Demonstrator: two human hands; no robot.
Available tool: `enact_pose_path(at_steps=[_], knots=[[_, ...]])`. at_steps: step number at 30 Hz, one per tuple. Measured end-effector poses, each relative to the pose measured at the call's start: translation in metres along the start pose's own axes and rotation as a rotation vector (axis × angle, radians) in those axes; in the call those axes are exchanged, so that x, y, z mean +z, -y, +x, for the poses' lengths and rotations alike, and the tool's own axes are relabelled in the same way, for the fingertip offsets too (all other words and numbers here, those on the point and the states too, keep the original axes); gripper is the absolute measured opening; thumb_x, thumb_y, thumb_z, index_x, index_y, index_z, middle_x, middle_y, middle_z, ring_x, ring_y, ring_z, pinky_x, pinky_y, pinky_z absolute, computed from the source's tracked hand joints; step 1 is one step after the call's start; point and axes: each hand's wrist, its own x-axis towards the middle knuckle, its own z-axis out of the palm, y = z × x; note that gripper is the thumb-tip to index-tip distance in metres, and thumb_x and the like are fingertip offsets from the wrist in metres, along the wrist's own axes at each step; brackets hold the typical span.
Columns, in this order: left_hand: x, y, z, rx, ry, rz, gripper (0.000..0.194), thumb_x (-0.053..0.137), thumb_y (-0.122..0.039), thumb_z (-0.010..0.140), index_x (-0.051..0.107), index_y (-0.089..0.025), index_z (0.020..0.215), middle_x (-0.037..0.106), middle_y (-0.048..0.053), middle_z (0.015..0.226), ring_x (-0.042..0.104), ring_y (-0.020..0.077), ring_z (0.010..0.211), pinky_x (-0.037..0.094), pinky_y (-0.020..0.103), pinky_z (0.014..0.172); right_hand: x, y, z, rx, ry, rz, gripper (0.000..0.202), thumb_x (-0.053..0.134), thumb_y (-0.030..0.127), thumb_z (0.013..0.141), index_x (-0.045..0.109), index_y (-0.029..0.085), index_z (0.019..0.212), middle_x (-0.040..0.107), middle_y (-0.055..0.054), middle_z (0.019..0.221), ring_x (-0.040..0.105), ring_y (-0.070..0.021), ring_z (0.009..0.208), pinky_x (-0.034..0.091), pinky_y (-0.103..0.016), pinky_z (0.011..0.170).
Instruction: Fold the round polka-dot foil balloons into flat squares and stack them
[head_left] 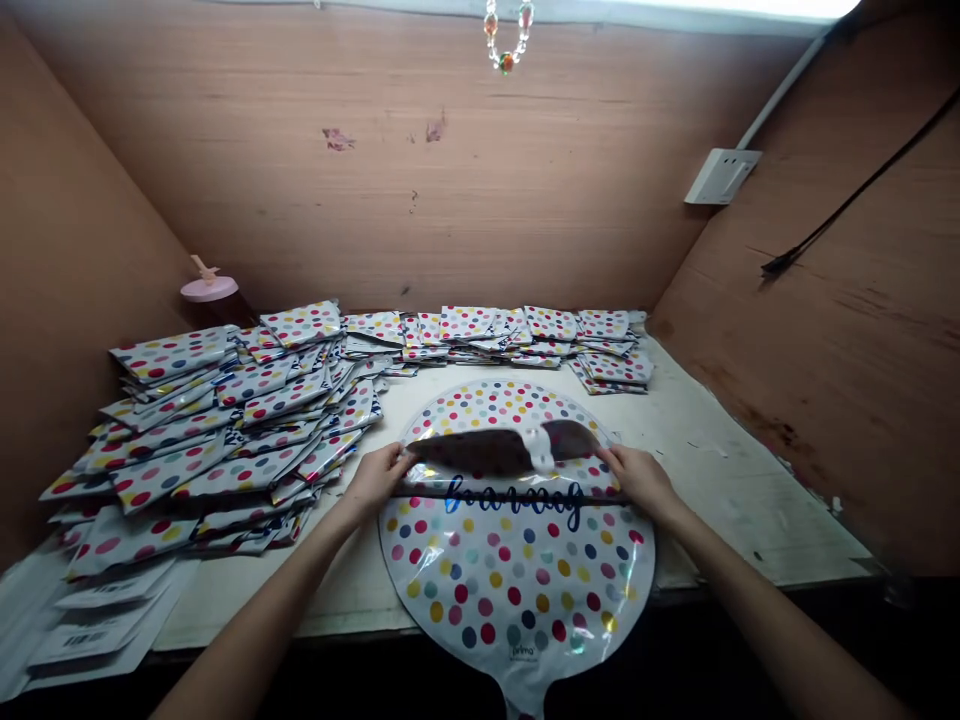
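Flat, round white foil balloon with multicoloured dots (517, 590), lying at mid-table, lower part and neck overhanging the front edge. Left hand (379, 478) pinches its left rim, right hand (642, 484) pinches the right rim, thumbs and fingers closed on foil, roughly level. Dark glossy lens-shaped strip (469, 453) spans between the hands with a blurred pale patch on it; can't tell if it's the foil's own underside. Blue script lettering (517, 500) just below, cut by a dark crease line. Looks like a fold being made across the width. To do it well: keep both pinches level and evenly tensioned so the crease runs straight, press air out toward the neck, watch the overhang, which could drag the sheet askew; slick foil probably slips if one side loosens. Off-white tabletop (739, 470) underneath. Left: big heap of folded dotted foil packets (277, 430); along the back, a lower row of folded dotted foil packets (469, 322). Front left: clear plastic sleeves with printed labels (97, 625).
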Motion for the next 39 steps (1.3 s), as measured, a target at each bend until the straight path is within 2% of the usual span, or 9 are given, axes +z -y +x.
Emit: enact_pose_path(at_steps=[5, 11, 15, 19, 22, 25, 30, 34, 39], knots=[[0.020, -0.012, 0.007, -0.155, -0.153, 0.152, 0.036, 0.040, -0.039, 0.091, 0.053, -0.016, 0.115, 0.068, 0.009, 0.079, 0.065, 0.0270, 0.078, 0.044, 0.030, 0.064, 0.016, 0.007, 0.021, 0.130, -0.033, -0.048, 0.042, 0.037, 0.048, 0.091, 0.068, 0.020, 0.084, 0.070, -0.016, 0.091, 0.065, -0.0310, 0.084, 0.045, -0.036, 0.067], [0.020, -0.011, -0.002, -0.089, -0.167, 0.225, 0.047, 0.033, -0.034, 0.095, 0.029, -0.022, 0.141, 0.068, 0.006, 0.090, 0.065, 0.0236, 0.077, 0.045, 0.029, 0.062, 0.010, -0.008, 0.017, 0.097, -0.017, 0.081, 0.036, 0.037, 0.047, 0.091, 0.061, 0.022, 0.099, 0.070, -0.008, 0.088, 0.065, -0.0219, 0.077, 0.048, -0.030, 0.064], [0.017, -0.003, -0.005, 0.034, -0.140, 0.218, 0.033, 0.033, -0.033, 0.095, 0.052, -0.025, 0.120, 0.055, 0.008, 0.124, 0.065, 0.0201, 0.083, 0.049, 0.030, 0.067, 0.009, -0.028, -0.003, -0.158, -0.089, 0.248, 0.026, 0.039, 0.032, 0.087, 0.055, 0.021, 0.105, 0.065, -0.006, 0.091, 0.064, -0.0195, 0.080, 0.052, -0.030, 0.069], [0.005, 0.004, -0.012, 0.375, -0.038, 0.275, 0.042, 0.045, -0.054, 0.088, 0.060, -0.028, 0.119, 0.033, 0.007, 0.148, 0.058, 0.0270, 0.107, 0.050, 0.040, 0.085, 0.011, -0.042, -0.026, -0.543, -0.200, -0.071, 0.038, 0.048, 0.020, 0.075, 0.062, 0.022, 0.111, 0.053, -0.014, 0.127, 0.053, -0.0313, 0.113, 0.047, -0.048, 0.090], [-0.007, 0.003, -0.014, 0.602, 0.011, 0.376, 0.057, 0.056, -0.061, 0.079, 0.058, -0.024, 0.123, 0.039, 0.010, 0.146, 0.041, 0.0358, 0.127, 0.034, 0.053, 0.105, 0.012, -0.044, -0.029, -0.781, -0.214, -0.245, 0.055, 0.053, 0.015, 0.075, 0.055, 0.023, 0.129, 0.044, -0.011, 0.143, 0.044, -0.0351, 0.126, 0.039, -0.056, 0.100], [-0.018, 0.000, -0.005, 0.694, 0.136, 0.339, 0.055, 0.060, -0.052, 0.078, 0.057, -0.018, 0.122, 0.052, 0.012, 0.135, 0.046, 0.0309, 0.124, 0.029, 0.049, 0.110, 0.009, -0.042, -0.014, -0.904, -0.135, -0.109, 0.042, 0.042, 0.014, 0.087, 0.059, 0.016, 0.124, 0.054, -0.011, 0.135, 0.047, -0.0271, 0.127, 0.040, -0.045, 0.105], [-0.029, 0.015, 0.021, 0.565, 0.261, 0.045, 0.042, 0.056, -0.022, 0.075, 0.061, -0.021, 0.117, 0.060, 0.007, 0.127, 0.054, 0.0239, 0.117, 0.043, 0.036, 0.102, -0.011, -0.040, 0.020, -0.659, 0.095, 0.445, 0.035, 0.041, 0.036, 0.093, 0.067, 0.018, 0.108, 0.064, -0.012, 0.122, 0.060, -0.0266, 0.113, 0.049, -0.041, 0.096], [-0.028, 0.034, 0.034, 0.413, 0.280, -0.267, 0.027, 0.055, -0.023, 0.078, 0.067, -0.019, 0.102, 0.064, 0.007, 0.120, 0.058, 0.0227, 0.113, 0.047, 0.034, 0.097, -0.027, -0.037, 0.034, -0.606, 0.421, 0.624, 0.032, 0.064, 0.046, 0.079, 0.067, 0.021, 0.098, 0.057, -0.011, 0.132, 0.047, -0.0313, 0.127, 0.042, -0.046, 0.102], [-0.021, 0.037, 0.038, 0.233, 0.291, -0.415, 0.028, 0.057, -0.037, 0.082, 0.065, -0.018, 0.101, 0.068, 0.007, 0.106, 0.064, 0.0226, 0.097, 0.051, 0.033, 0.085, -0.025, -0.041, 0.039, -0.386, 0.404, 0.816, 0.038, 0.058, 0.058, 0.079, 0.061, 0.022, 0.091, 0.063, -0.012, 0.119, 0.057, -0.0321, 0.114, 0.049, -0.045, 0.092]])
